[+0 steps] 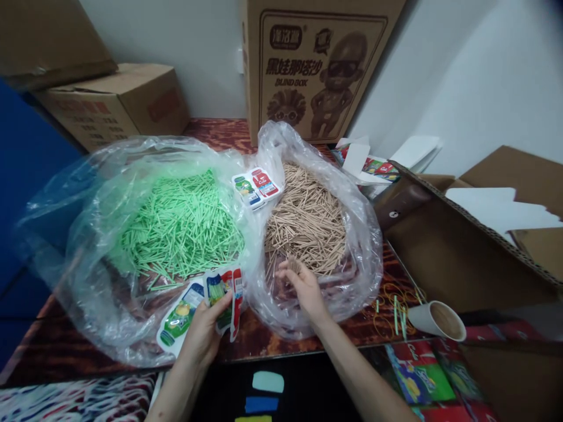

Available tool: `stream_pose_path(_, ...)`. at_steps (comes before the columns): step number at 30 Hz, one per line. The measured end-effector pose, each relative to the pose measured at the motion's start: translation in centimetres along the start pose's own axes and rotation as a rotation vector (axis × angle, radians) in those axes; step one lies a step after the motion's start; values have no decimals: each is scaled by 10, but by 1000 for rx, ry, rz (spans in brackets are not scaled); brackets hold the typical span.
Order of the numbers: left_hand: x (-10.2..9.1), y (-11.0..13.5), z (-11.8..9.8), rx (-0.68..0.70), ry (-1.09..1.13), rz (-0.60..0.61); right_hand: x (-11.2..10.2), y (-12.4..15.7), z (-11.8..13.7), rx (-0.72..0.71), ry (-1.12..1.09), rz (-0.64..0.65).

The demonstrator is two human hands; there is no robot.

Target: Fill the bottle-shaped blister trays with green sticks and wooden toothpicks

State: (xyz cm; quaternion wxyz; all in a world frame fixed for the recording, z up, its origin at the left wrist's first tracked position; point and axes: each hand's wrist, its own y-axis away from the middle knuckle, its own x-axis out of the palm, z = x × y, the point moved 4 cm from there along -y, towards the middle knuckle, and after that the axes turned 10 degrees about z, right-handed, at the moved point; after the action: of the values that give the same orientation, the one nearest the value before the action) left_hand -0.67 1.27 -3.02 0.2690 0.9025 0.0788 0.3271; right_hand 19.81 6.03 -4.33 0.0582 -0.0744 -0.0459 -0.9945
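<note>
My left hand (206, 328) grips printed packets (224, 296) in green, blue and red, with a white-edged one (181, 316) lying against the hand's left side. My right hand (303, 287) is closed at the near edge of a pile of thin brown sticks (308, 217), with a small bunch of them at its fingertips. That pile lies in an opened clear plastic bag (365, 246). Left of it, a second clear bag (88, 275) holds a heap of light green sticks (185, 223). Between the bags rests a stack of printed packets (257, 186).
A tall carton (323, 70) stands at the back, another box (118, 99) at back left. On the right are an open cardboard box (431, 246), a paper cup (437, 320) on its side, rubber bands (382, 310) and loose green sticks (399, 316). Coloured packets (422, 375) lie below the table edge.
</note>
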Motion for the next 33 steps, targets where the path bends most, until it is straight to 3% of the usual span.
stream_pose_path(4, -1, -2, 5, -6, 3, 19, 4, 8, -17, -18, 214, 18)
stream_pose_path(8, 1, -3, 7, -1, 14, 72, 5, 12, -16, -44, 331, 35)
stream_pose_path(13, 1, -4, 8, 4, -10, 81, 10, 15, -9, -93, 289, 77)
stream_pose_path(25, 8, -6, 2, 28, -67, 79, 11, 17, -18, -96, 342, 95)
stream_pose_path(33, 0, -12, -7, 91, -151, 51, 12, 18, -15, -100, 349, 109)
